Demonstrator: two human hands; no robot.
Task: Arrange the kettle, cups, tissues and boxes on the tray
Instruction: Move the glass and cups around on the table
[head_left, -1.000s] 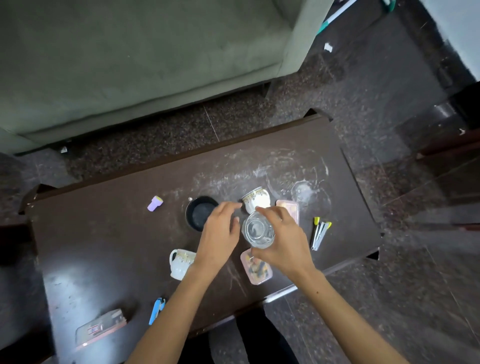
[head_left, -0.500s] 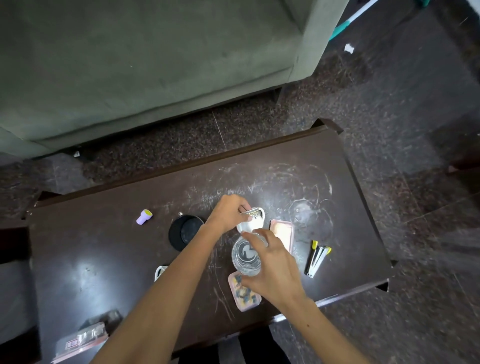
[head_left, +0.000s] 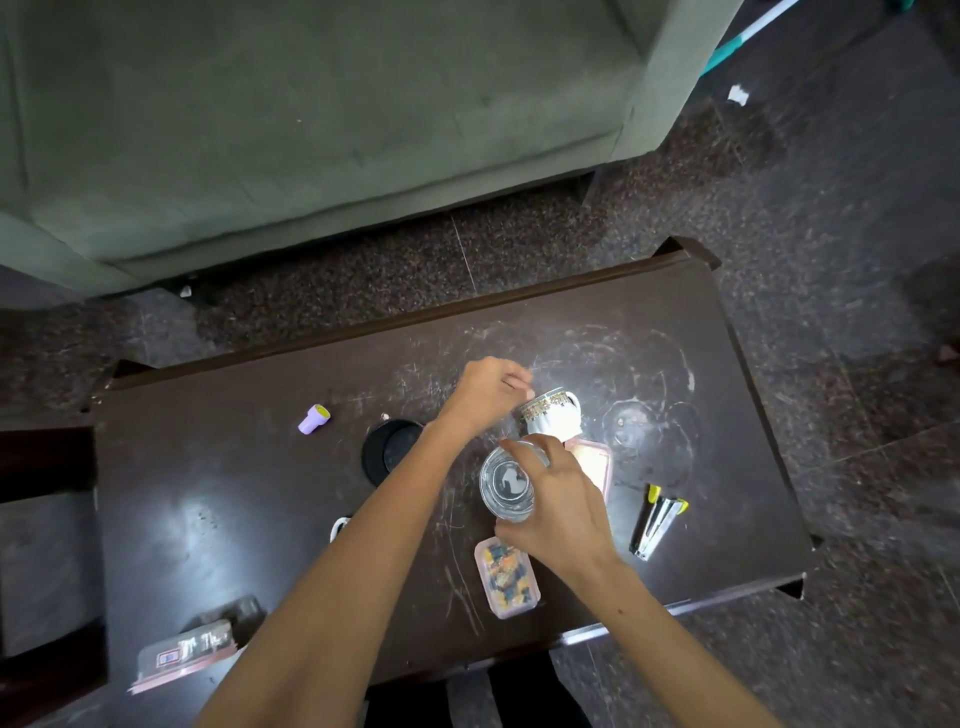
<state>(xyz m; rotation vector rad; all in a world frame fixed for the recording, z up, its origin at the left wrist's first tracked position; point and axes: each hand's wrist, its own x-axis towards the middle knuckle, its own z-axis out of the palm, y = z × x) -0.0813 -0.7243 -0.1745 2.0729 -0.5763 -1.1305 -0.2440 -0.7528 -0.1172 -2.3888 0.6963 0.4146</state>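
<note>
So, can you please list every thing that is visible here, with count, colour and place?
Table: one, dark brown, centre.
Teacup: one, white with gold band, tilted, in left hand.
Glass: one, clear, in right hand.
Second cup: one, white, mostly hidden under left forearm.
Boxes: pink, one near front edge, one behind right hand.
Round black thing: one, left of the hands.
Small purple thing: one, table left.
Stapler: one, silver, table right.
Packet: one, front left corner.
Sofa: one, grey-green, behind table.
Left hand: grips teacup.
Right hand: grips glass.

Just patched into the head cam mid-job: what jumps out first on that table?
Both hands meet at the middle of the dark, scratched table: the left hand tips a white, gold-trimmed cup, while the right hand grips a clear glass just in front of it. Nearer the front edge lies a pink box of colourful bits, with a stapler off to the right.
</note>
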